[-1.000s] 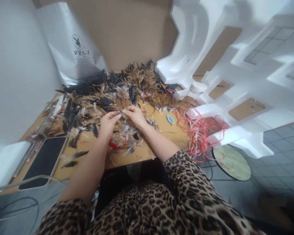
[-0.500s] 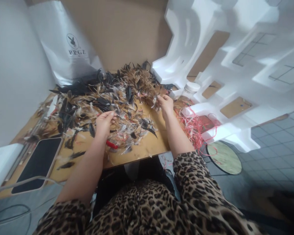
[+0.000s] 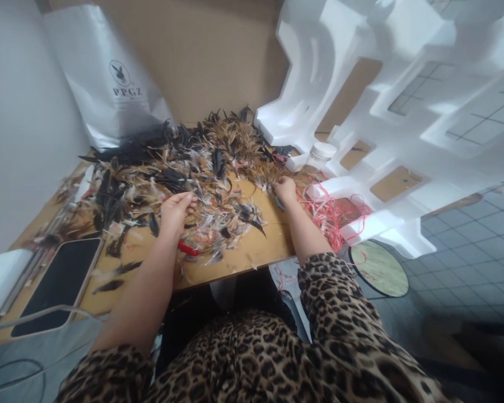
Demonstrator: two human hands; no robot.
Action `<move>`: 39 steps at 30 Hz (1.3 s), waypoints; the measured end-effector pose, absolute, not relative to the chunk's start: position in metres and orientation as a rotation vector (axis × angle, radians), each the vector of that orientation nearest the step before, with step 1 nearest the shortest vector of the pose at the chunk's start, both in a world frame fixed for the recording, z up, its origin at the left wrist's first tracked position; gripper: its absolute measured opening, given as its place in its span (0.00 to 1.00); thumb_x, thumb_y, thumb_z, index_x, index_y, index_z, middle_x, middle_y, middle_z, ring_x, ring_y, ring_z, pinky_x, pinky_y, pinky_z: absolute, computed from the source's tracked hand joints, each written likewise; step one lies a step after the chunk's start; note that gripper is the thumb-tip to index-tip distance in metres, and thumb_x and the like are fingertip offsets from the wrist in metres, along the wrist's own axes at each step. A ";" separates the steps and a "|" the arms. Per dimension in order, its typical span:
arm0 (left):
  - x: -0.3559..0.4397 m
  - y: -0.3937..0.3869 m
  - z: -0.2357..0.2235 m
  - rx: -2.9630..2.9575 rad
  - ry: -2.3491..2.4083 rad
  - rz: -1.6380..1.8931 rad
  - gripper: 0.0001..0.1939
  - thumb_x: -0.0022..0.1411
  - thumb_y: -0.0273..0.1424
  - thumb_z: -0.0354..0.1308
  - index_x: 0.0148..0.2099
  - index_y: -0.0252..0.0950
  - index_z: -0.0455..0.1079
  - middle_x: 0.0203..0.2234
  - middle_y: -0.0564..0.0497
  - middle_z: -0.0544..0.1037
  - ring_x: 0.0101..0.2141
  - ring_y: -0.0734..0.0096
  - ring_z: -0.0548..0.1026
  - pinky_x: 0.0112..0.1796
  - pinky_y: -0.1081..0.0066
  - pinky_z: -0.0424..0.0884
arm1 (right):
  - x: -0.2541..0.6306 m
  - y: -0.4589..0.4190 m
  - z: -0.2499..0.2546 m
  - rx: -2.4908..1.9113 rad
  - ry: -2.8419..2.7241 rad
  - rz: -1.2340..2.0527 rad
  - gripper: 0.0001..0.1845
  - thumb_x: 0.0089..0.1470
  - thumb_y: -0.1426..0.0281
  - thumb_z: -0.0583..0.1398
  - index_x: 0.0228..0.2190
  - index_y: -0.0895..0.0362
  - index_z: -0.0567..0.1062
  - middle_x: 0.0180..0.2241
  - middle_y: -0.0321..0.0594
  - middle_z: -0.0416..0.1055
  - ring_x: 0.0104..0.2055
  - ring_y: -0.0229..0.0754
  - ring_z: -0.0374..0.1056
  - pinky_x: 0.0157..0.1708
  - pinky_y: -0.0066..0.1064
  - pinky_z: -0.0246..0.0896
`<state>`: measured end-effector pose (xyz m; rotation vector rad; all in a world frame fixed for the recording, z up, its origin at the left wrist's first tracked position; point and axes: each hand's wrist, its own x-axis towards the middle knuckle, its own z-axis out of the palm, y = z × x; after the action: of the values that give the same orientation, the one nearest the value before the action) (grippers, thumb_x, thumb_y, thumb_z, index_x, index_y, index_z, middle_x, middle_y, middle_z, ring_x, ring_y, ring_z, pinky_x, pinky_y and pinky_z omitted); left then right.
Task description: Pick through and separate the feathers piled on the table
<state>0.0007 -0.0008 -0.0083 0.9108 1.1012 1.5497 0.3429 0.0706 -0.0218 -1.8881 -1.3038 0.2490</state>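
Loose feathers (image 3: pixel 231 134) in brown, black and white are heaped over the wooden table (image 3: pixel 273 235). Above the middle of the heap, my left hand (image 3: pixel 176 212) is closed in a pinch; what it holds, if anything, is too small to make out among the feathers. A red curved thing (image 3: pixel 189 249) lies just below that hand. Over at the right end of the brown feathers, my right hand (image 3: pixel 286 190) has its fingers curled down at the tabletop, their tips partly hidden. A small bluish thing (image 3: pixel 279 204) shows beneath it.
Pink-red strings (image 3: pixel 330 218) lie tangled right of my right hand, near a white-lidded jar (image 3: pixel 319 157). White foam packing (image 3: pixel 361 112) stands along the right side. A silver bag (image 3: pixel 109 84) stands at the back left; a phone (image 3: pixel 59 285) lies front left with a cable (image 3: pixel 42 313) across it.
My right hand has moved down from the brown feathers to the tabletop, and the bluish thing now shows beneath it. My left hand keeps its pinch in nearly the same place.
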 end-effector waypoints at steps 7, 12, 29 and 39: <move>0.003 -0.001 -0.007 0.900 1.105 1.537 0.13 0.44 0.32 0.64 0.33 0.31 0.74 0.25 0.49 0.76 0.22 0.81 0.70 0.22 0.80 0.63 | 0.337 0.053 -0.009 -1.827 -1.262 0.029 0.19 0.45 0.69 0.54 0.41 0.62 0.69 0.37 0.47 0.71 0.37 0.43 0.65 0.42 0.35 0.60; 0.003 -0.002 -0.007 0.901 1.107 1.535 0.14 0.43 0.33 0.65 0.34 0.31 0.74 0.25 0.49 0.76 0.22 0.81 0.70 0.22 0.80 0.63 | 0.320 0.032 0.005 -1.785 -1.479 -0.138 0.19 0.51 0.66 0.52 0.45 0.59 0.68 0.45 0.49 0.66 0.45 0.45 0.63 0.46 0.36 0.59; 0.003 -0.001 -0.008 0.942 1.151 1.504 0.14 0.44 0.33 0.64 0.34 0.30 0.74 0.24 0.49 0.76 0.22 0.80 0.70 0.23 0.79 0.63 | 0.293 0.070 -0.004 -2.162 -2.032 0.110 0.44 0.47 0.38 0.44 0.59 0.47 0.56 0.65 0.45 0.44 0.65 0.63 0.35 0.56 0.65 0.33; 0.002 -0.002 -0.008 0.954 1.124 1.508 0.15 0.44 0.34 0.64 0.35 0.31 0.74 0.25 0.49 0.76 0.22 0.81 0.70 0.22 0.80 0.63 | 0.302 0.059 0.005 -1.945 -1.973 0.035 0.40 0.47 0.42 0.50 0.57 0.46 0.59 0.63 0.41 0.49 0.64 0.62 0.41 0.55 0.65 0.38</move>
<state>0.0024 -0.0017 -0.0077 0.9540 1.1242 1.5075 0.3020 0.0585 0.0052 -1.9450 -1.9728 0.0345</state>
